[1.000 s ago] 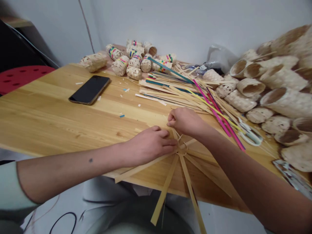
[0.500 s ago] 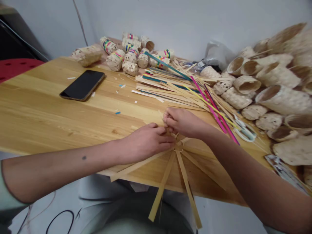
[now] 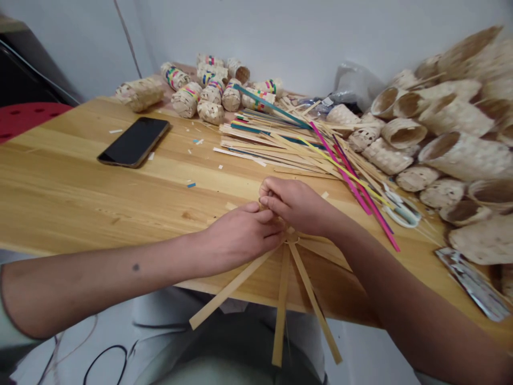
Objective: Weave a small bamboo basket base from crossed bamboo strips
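A woven start of flat bamboo strips (image 3: pixel 282 299) lies at the front edge of the wooden table (image 3: pixel 168 198). Its strips spread out like spokes, several hanging past the edge toward me. My left hand (image 3: pixel 244 235) is closed over the left side of the crossing, its fingers pressed on the strips. Just above the crossing, my right hand (image 3: pixel 294 204) is curled in a pinch against the left fingertips, on what looks like a thin strip. Both hands hide much of the weave.
Loose natural and coloured strips (image 3: pixel 276 139) lie beyond my hands, with white-handled scissors (image 3: pixel 401 211) at their right. Woven bamboo tubes (image 3: pixel 465 155) are heaped on the right. Small colour-banded woven pieces (image 3: pixel 186 100) stand at the back. A phone (image 3: pixel 135 141) lies on the left.
The spokes have turned: the left and middle ones now point further right. My right hand has shifted slightly left, staying close to the left hand.
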The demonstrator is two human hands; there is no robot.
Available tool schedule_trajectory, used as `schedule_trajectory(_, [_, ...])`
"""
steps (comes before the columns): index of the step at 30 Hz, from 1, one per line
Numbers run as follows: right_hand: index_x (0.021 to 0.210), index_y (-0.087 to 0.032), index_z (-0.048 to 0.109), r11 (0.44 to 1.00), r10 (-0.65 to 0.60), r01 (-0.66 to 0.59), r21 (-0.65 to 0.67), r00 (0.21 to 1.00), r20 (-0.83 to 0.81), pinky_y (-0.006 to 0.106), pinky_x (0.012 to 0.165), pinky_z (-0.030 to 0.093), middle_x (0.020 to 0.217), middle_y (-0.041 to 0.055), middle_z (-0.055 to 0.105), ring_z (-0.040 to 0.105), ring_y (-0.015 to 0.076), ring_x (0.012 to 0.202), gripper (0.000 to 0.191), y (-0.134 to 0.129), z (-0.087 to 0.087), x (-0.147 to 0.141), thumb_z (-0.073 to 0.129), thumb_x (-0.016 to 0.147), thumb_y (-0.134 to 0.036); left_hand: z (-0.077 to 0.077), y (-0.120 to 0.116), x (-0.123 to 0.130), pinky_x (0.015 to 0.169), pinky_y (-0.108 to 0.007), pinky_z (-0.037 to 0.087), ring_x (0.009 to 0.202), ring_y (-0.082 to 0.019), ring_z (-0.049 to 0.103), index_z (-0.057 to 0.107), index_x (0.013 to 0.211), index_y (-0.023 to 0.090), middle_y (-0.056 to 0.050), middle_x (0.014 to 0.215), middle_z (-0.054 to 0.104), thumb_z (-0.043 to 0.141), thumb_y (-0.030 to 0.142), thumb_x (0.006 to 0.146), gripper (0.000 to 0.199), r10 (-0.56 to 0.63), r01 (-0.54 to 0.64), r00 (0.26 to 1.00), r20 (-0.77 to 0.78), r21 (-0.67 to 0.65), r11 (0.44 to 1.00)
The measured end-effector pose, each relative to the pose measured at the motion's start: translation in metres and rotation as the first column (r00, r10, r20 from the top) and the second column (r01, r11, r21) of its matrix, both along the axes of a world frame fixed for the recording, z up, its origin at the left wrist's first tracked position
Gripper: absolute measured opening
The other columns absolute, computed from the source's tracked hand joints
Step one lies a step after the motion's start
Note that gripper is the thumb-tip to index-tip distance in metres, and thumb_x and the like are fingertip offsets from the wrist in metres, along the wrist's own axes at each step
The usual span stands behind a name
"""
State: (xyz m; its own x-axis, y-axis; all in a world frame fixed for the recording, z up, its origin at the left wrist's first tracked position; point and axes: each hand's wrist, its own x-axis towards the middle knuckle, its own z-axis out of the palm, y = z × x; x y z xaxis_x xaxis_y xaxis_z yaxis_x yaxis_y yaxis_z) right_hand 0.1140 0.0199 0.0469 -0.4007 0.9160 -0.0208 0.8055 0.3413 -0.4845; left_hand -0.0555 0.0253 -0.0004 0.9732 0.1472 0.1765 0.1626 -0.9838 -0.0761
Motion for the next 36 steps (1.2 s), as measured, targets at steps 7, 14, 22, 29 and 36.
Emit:
schedule_trajectory(7, [0.072, -0.019, 0.053, 0.986, 0.132, -0.142, 0.082, 0.984, 0.120, 0.026, 0.059, 0.025, 0.071, -0.0007, 0.058, 0.044, 0.0120, 0.065, 0.013, 0.001, 0.016, -0.004, 0.047, 0.082, -0.014, 0.003, -0.005, 0.006, 0.085, -0.032, 0.043, 0.095, -0.018, 0.060, 0.064, 0.098, 0.019, -0.004, 0.094, 0.068, 0.037, 0.021, 0.098, 0.027, 0.078, -0.061, 0.993, 0.087, -0.182, 0.981])
schedule_trajectory(14, [0.065, -0.018, 0.055, 0.992, 0.110, -0.113, 0.048, 0.992, 0.067, 0.025, 0.056, 0.024, 0.064, -0.0023, 0.056, 0.044, 0.0101, 0.060, 0.013, 0.003, 0.025, -0.001, 0.050, 0.076, -0.012, 0.007, -0.005, -0.001, 0.068, -0.031, 0.042, 0.084, -0.017, 0.060, 0.061, 0.106, 0.019, -0.004, 0.100, 0.068, 0.044, 0.018, 0.096, 0.021, 0.015, -0.017, 0.999, 0.036, 0.035, 0.999])
schedule_trajectory(22, [0.070, -0.018, 0.057, 0.998, 0.070, -0.070, -0.004, 0.995, -0.066, 0.024, 0.056, 0.026, 0.066, -0.0042, 0.057, 0.044, 0.0088, 0.059, 0.009, 0.001, 0.011, 0.002, 0.051, 0.075, -0.014, 0.003, 0.000, -0.006, 0.073, -0.032, 0.047, 0.094, -0.018, 0.062, 0.058, 0.118, 0.017, -0.004, 0.122, 0.065, 0.044, 0.016, 0.095, 0.026, -0.048, 0.048, 0.999, -0.001, 0.100, 0.994])
schedule_trajectory(29, [0.080, -0.020, 0.050, 0.998, -0.069, 0.066, -0.024, 0.984, -0.166, 0.023, 0.058, 0.032, 0.067, -0.0028, 0.060, 0.050, 0.0107, 0.059, 0.006, -0.003, 0.000, 0.014, 0.047, 0.084, -0.022, 0.001, 0.002, -0.010, 0.066, -0.030, 0.045, 0.077, -0.014, 0.061, 0.052, 0.129, 0.020, -0.005, 0.127, 0.063, 0.042, 0.020, 0.097, 0.034, -0.017, 0.017, 1.000, 0.019, 0.028, 0.999])
schedule_trajectory(36, [0.075, -0.019, 0.055, 0.993, -0.115, 0.106, -0.047, 0.959, -0.260, 0.022, 0.058, 0.036, 0.066, -0.0026, 0.062, 0.054, 0.0101, 0.059, 0.004, -0.006, 0.004, 0.014, 0.053, 0.079, -0.020, 0.004, 0.001, -0.005, 0.064, -0.030, 0.041, 0.082, -0.016, 0.061, 0.059, 0.114, 0.017, -0.006, 0.117, 0.066, 0.043, 0.014, 0.095, 0.025, -0.050, 0.048, 0.999, 0.020, 0.065, 0.997])
